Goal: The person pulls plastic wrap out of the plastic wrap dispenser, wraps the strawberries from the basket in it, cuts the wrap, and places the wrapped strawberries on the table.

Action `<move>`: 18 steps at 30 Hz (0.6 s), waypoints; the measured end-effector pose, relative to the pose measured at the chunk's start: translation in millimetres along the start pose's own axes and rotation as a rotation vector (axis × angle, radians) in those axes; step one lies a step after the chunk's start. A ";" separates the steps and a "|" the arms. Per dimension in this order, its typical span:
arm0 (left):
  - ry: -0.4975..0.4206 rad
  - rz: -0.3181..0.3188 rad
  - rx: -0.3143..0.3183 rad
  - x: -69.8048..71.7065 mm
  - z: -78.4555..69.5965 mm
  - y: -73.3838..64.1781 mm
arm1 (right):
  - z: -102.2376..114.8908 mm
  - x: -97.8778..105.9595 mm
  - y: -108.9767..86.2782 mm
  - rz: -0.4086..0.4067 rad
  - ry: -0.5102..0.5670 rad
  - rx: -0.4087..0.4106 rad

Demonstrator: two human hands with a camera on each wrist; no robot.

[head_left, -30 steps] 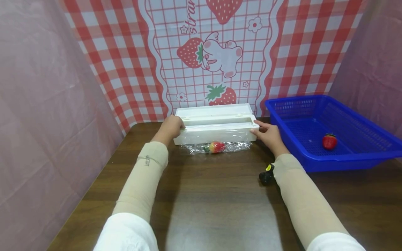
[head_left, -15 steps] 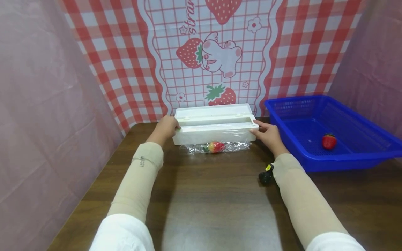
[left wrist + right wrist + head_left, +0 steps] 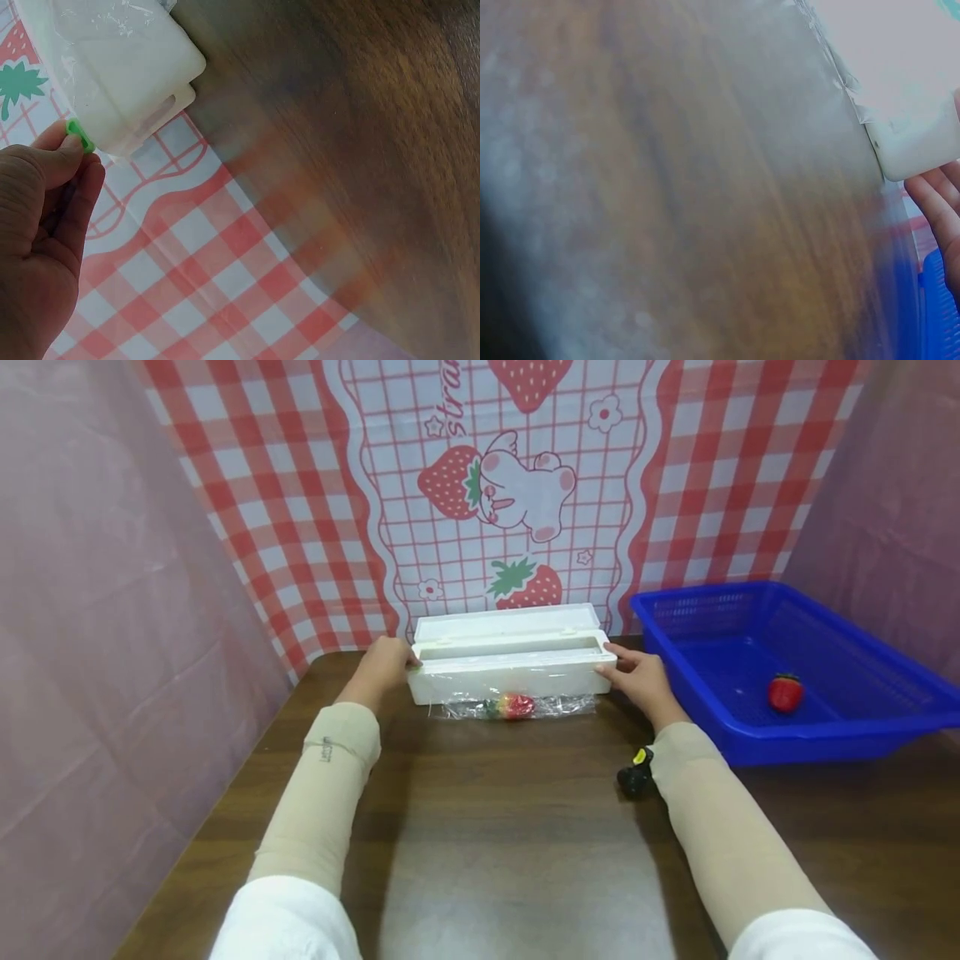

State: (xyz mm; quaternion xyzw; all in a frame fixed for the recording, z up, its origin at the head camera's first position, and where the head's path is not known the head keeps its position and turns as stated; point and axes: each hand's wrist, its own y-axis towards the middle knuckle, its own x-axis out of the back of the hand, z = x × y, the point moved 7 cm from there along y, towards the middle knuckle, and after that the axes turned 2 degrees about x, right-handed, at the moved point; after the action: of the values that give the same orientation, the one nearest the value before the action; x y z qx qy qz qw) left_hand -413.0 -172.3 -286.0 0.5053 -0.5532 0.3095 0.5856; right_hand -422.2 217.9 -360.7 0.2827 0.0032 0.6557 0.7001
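A white cling film dispenser (image 3: 517, 681) stands at the back of the table, its lid raised. My left hand (image 3: 384, 668) is at its left end. In the left wrist view its thumb and finger pinch a small green slide cutter (image 3: 79, 138) at the box's end. My right hand (image 3: 643, 687) holds the right end between thumb and fingers; the right wrist view shows fingers (image 3: 930, 199) under the corner. Clear cling film (image 3: 570, 705) hangs over the front, spreading onto the table around a red and yellow strawberry (image 3: 517, 706).
At the right stands a blue plastic basket (image 3: 757, 732) with one red strawberry (image 3: 785, 692) in it. A black camera (image 3: 634, 779) is on my right wrist. A checked strawberry-print cloth (image 3: 285, 510) hangs right behind the dispenser.
My left hand has slid leftward along the dispenser to its left end, with the green slide cutter. My right hand keeps its hold on the right end.
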 end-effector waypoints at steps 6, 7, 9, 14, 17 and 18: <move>0.009 0.020 0.040 0.0 4.4 -1.3 | 4.7 -3.3 1.1 0.002 0.004 0.006; 0.015 0.019 0.046 -0.4 4.6 -1.3 | 5.4 -3.6 1.1 0.007 0.014 0.013; 0.019 0.008 0.056 -0.1 4.3 -1.8 | 6.8 -3.7 1.0 0.012 0.027 0.022; 0.002 -0.008 0.066 -0.4 2.0 -4.9 | 7.0 -2.4 1.1 0.023 0.002 -0.001; -0.029 -0.009 0.093 -1.2 2.4 -9.5 | 6.2 -2.6 1.3 0.044 -0.035 -0.020; -0.033 -0.017 0.108 -0.6 2.5 -11.4 | 6.4 -2.9 1.4 0.051 -0.047 -0.023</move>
State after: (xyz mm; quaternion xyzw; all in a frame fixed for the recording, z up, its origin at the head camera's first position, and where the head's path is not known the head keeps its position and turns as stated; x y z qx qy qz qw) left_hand -403.5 -177.9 -289.8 0.5458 -0.5412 0.3254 0.5508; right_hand -421.5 212.8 -355.9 0.2899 -0.0282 0.6664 0.6863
